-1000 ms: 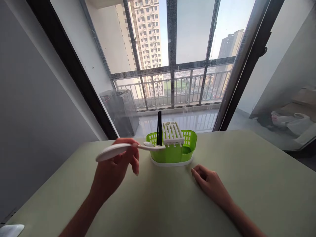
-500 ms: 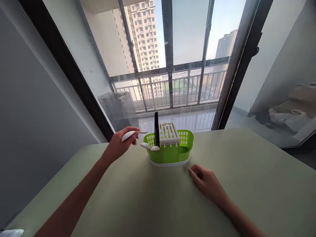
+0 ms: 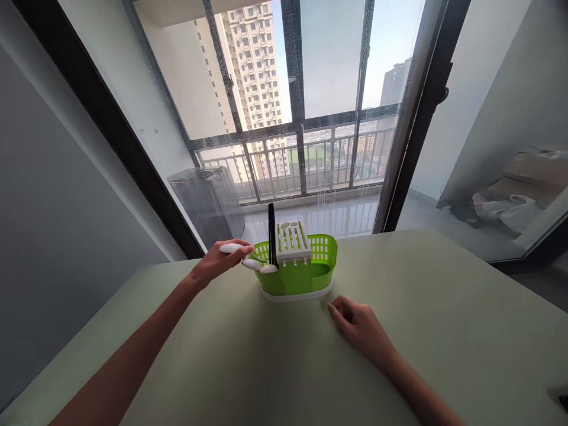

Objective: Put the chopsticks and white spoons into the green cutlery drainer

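My left hand is closed on a white spoon, its bowl at the fingers and its thin handle pointing right and down over the left end of a green utensil basket. Two more white spoons, one at the rim and another beside it, stand in that end, bowls outward. Black chopsticks rise upright next to them. A white slotted rack with small hooks sits on the basket. On the table, my right hand rests with fingers curled, apart from the basket's front right, with nothing visible in it.
The basket stands on a pale green table close to its far edge. Beyond that edge are a dark-framed glass door and a balcony railing. Bags lie on the floor to the right. A small dark object shows at the right edge.
My left hand has lowered the spoon's handle toward the basket's left end, and the handle now tilts down. The view has shifted slightly. My right hand stays curled on the table.
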The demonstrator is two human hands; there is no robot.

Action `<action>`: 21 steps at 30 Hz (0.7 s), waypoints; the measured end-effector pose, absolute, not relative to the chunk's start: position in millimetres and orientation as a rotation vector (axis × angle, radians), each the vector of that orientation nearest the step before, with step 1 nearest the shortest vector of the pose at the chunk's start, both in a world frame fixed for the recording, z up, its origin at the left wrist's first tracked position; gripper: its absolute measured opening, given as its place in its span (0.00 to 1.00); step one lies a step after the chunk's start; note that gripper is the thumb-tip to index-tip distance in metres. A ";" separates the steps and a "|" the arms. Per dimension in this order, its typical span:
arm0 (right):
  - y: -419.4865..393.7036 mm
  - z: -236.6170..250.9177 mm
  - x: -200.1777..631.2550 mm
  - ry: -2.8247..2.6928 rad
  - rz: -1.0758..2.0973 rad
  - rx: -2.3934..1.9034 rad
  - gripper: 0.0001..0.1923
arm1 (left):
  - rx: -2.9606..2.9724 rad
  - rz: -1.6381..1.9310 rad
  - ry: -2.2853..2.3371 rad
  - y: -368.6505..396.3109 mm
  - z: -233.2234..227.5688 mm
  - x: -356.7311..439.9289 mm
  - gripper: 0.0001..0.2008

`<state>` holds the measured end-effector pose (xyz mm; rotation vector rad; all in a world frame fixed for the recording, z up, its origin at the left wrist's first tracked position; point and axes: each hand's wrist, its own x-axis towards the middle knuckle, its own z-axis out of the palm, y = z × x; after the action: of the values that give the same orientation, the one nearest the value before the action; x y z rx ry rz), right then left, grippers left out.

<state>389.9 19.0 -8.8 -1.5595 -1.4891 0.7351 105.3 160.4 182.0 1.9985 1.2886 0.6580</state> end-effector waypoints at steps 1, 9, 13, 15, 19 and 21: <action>19.5 -9.6 389.7 -1.493 0.726 -1.556 0.22 | 1.997 0.647 1.273 163.6 179.4 106.0 0.24; 20.5 -13.1 389.6 -1.503 0.704 -1.544 0.21 | 1.952 0.590 1.238 182.1 165.6 106.0 0.24; 19.6 -11.3 390.1 -1.508 0.705 -1.558 0.21 | 1.918 0.630 1.243 184.2 156.3 98.9 0.25; 19.2 -10.4 390.4 -1.509 0.705 -1.568 0.21 | 1.845 0.788 1.260 186.7 143.9 92.4 0.27; 18.8 -9.5 390.7 -1.518 0.693 -1.572 0.21 | 1.747 1.020 1.312 185.3 107.5 78.0 0.29; 18.6 -9.4 390.6 -1.513 0.692 -1.577 0.21 | 1.768 0.960 1.312 177.1 89.1 74.6 0.29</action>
<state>390.6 18.6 -9.4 -1.5772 -1.5133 0.6922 74.6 177.1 89.1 1.7684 1.3124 0.9604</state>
